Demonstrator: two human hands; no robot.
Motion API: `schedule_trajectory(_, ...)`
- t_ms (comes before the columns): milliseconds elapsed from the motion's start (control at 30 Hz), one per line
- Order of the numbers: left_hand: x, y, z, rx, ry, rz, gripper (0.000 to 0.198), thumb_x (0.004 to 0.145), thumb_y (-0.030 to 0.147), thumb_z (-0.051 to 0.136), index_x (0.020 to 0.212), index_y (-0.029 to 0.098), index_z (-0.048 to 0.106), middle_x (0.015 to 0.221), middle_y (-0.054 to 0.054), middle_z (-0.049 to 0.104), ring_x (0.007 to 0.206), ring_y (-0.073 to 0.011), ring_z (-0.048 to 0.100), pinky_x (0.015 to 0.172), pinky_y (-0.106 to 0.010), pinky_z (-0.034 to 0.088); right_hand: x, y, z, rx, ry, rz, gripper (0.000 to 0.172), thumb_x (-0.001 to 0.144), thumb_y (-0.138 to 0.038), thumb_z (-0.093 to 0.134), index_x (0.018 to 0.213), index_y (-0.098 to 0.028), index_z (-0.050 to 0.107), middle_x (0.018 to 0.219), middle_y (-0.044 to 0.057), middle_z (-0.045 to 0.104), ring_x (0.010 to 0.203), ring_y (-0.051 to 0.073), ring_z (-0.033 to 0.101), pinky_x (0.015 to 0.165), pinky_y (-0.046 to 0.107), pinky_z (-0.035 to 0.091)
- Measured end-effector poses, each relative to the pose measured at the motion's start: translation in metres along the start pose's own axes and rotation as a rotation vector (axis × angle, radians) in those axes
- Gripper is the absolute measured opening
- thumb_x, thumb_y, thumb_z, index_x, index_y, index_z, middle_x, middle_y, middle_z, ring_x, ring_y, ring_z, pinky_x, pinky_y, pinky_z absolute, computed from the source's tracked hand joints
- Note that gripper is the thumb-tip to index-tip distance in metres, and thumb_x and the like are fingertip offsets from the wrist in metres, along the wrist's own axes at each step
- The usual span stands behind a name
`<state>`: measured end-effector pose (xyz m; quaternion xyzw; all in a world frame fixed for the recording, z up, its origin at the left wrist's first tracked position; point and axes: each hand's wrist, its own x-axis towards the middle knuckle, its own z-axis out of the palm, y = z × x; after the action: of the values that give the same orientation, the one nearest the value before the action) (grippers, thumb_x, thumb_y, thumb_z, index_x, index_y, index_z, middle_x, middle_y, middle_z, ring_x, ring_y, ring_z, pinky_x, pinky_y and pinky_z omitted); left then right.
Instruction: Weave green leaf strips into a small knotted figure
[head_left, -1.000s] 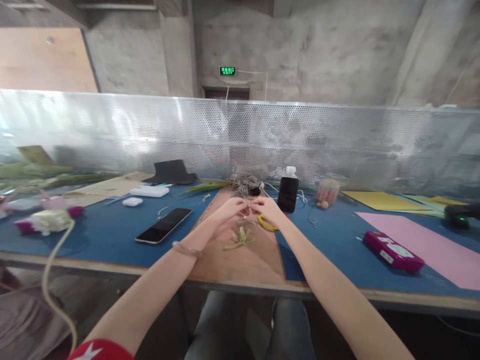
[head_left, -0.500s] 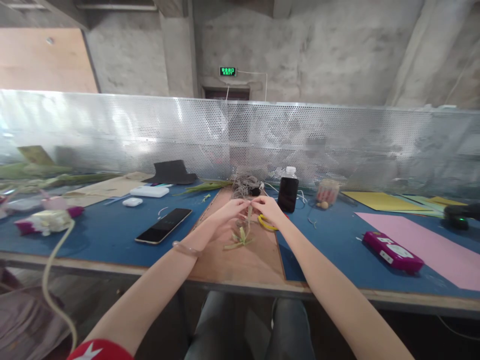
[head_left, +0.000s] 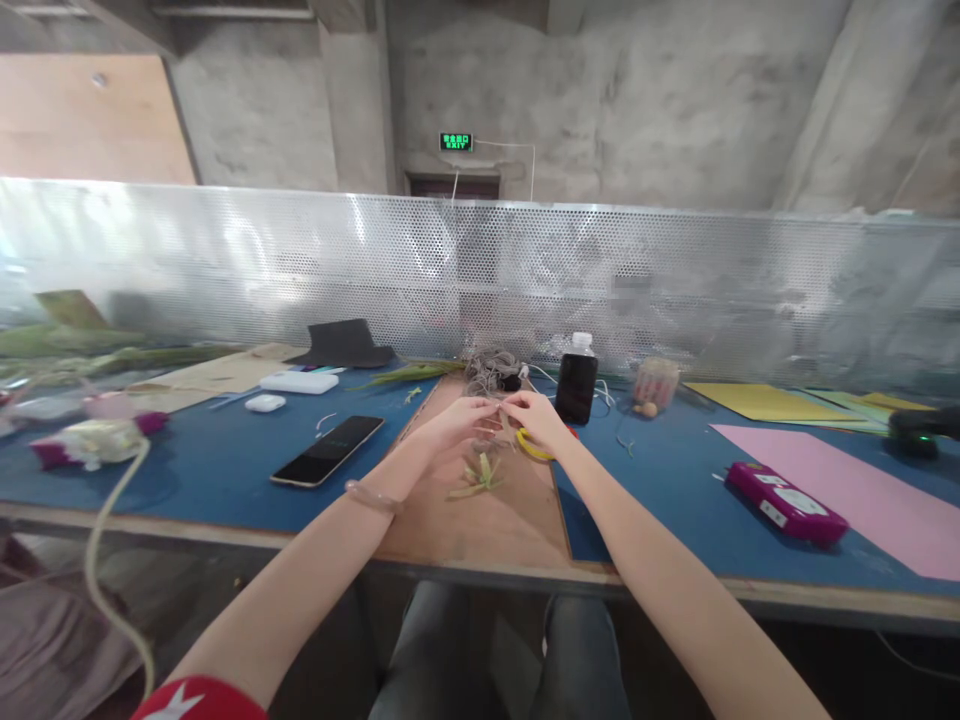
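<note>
My left hand (head_left: 459, 420) and my right hand (head_left: 537, 418) meet fingertip to fingertip over the brown board (head_left: 495, 520), both pinched on a small thin piece too fine to name, maybe a strand or leaf strip. Just below them on the board lie green leaf scraps (head_left: 480, 475). A yellow ring (head_left: 534, 446) sits under my right hand. A tangle of grey twine (head_left: 489, 370) lies just beyond my fingers.
A black phone (head_left: 328, 451), white power bank (head_left: 298, 382) and earbud case (head_left: 265, 403) lie on the blue table to the left. A dark bottle (head_left: 576, 385) stands right of the hands. A magenta case (head_left: 784, 503) and pink paper (head_left: 855, 495) lie at right. A perforated metal screen (head_left: 675, 280) closes the back.
The hands have stayed together with small finger movements; a green strip that hung from the fingers half a second ago no longer shows below them.
</note>
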<state>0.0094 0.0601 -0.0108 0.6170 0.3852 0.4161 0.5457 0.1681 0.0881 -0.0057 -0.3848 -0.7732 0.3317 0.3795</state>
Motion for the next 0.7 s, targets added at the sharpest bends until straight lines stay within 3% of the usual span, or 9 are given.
schedule_trajectory(700, 0.0019, -0.0035, 0.0002, 0.078, 0.039, 0.036, 0.025, 0.085, 0.027, 0.050, 0.106, 0.013, 0.053, 0.103, -0.007, 0.058, 0.086, -0.0178, 0.058, 0.073, -0.037, 0.050, 0.0008, 0.0018, 0.0026, 0.064, -0.016, 0.049, 0.023, 0.087, -0.028, 0.049, 0.103, -0.013, 0.054, 0.098, 0.005, 0.059, 0.080, 0.015, 0.059, 0.068, 0.033, 0.050)
